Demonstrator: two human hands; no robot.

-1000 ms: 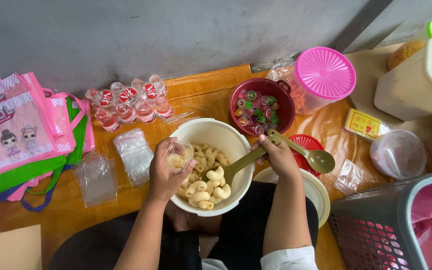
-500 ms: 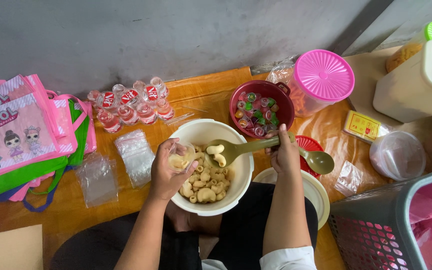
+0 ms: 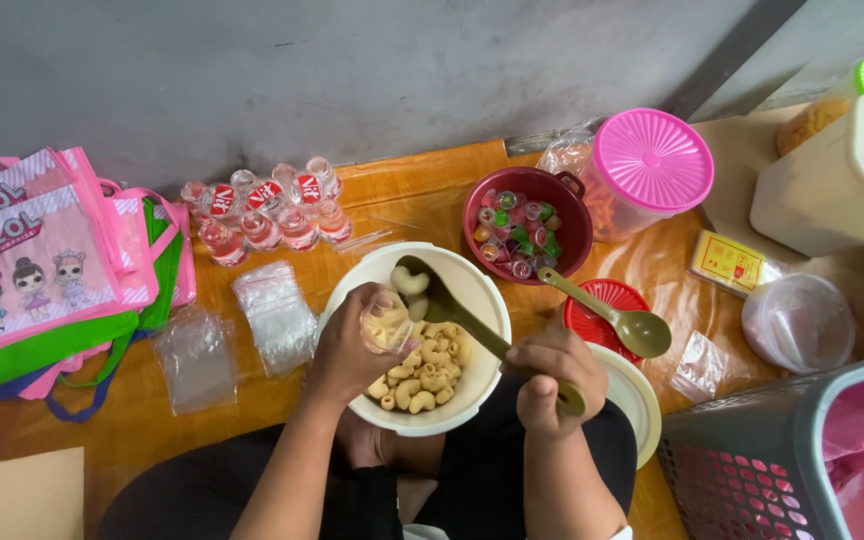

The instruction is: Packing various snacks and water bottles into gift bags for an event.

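A: Logging progress. The white bowl (image 3: 482,300) is sitting between the person's knees, about half full of pale curled snacks (image 3: 422,365). The left hand (image 3: 347,345) is holding a small clear bag (image 3: 387,325) over the bowl; a little of the snack is showing inside it, so I am judging the filling as only begun.

B: And the right hand (image 3: 547,380)?

A: It is gripping the handle of an olive spoon (image 3: 442,300), fingers closed round the near end. The spoon's bowl is lying at the far side of the white bowl, carrying a couple of pieces, just beside the bag's mouth but not tipping in.

B: Left fingers?

A: Curling around the bag, thumb side toward the spoon, pinching it open as far as I can tell.

B: What is remaining?

A: A stack of empty clear bags (image 3: 272,315) is lying left of the bowl, near the hand. No filled bags are showing anywhere, so most of the work is looking undone.
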